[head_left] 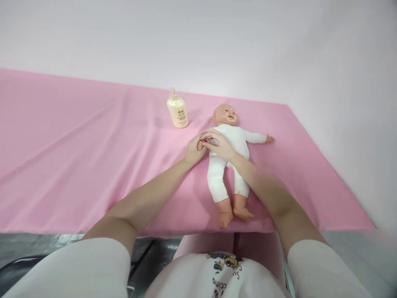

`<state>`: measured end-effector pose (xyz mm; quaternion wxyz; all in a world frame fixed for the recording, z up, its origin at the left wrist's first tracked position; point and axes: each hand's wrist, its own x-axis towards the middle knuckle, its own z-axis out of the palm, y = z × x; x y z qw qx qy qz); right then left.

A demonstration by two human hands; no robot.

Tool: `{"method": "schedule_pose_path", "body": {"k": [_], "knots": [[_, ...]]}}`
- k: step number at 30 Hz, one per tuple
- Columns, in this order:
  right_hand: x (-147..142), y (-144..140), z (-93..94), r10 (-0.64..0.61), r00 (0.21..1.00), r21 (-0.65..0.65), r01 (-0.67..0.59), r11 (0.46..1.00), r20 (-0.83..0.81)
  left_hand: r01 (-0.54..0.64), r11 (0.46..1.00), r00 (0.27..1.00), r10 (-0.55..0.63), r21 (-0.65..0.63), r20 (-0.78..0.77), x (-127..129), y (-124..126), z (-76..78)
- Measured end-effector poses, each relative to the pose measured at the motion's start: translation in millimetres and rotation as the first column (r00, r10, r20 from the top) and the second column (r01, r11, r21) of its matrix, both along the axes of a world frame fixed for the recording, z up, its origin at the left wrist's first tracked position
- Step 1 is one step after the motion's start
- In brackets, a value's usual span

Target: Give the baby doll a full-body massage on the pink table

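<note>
A baby doll [231, 136] with a white cloth body lies on its back, its head toward the far side of the table and its bare feet toward me. My left hand [194, 150] is wrapped round the doll's hand [200, 145] on the left side. Over the same small arm, my right hand [221, 145] is bent with its fingertips at the doll's wrist and fingers. Its exact grip is partly hidden. A cream-coloured pump bottle [178, 111] stands upright beyond my left hand, apart from both hands.
A pink cloth [77, 157] with creases covers the table, whose near edge runs just in front of my lap. Behind the table rises a white wall [192, 45]. Part of a black chair [25, 260] shows at the lower left.
</note>
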<state>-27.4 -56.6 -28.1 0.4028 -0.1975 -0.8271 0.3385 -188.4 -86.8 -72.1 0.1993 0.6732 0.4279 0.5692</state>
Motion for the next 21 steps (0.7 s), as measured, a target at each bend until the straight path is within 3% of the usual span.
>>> {"method": "schedule_pose_path", "body": {"k": [4,10,16,21], "knots": [[-1,-3,-0.7,0.028,1.000,-0.036,-0.029,0.999,-0.013,0.014,0.999,1.000,-0.015,0.047,0.013,0,0,1.6],[-2,-2,-2.9,-0.045,0.998,-0.140,0.051,0.989,0.046,0.070,0.997,0.988,-0.075,0.039,0.135,2,-4,4.1],[-4,4,-15.0,-0.097,0.976,0.037,0.091,0.995,0.197,0.090,0.993,0.965,-0.107,0.078,0.239,4,0,1.8],[-5,4,-21.0,-0.154,0.948,0.153,0.114,0.982,0.278,0.050,0.998,0.986,-0.054,0.029,0.156,1,-3,-0.2]]}}
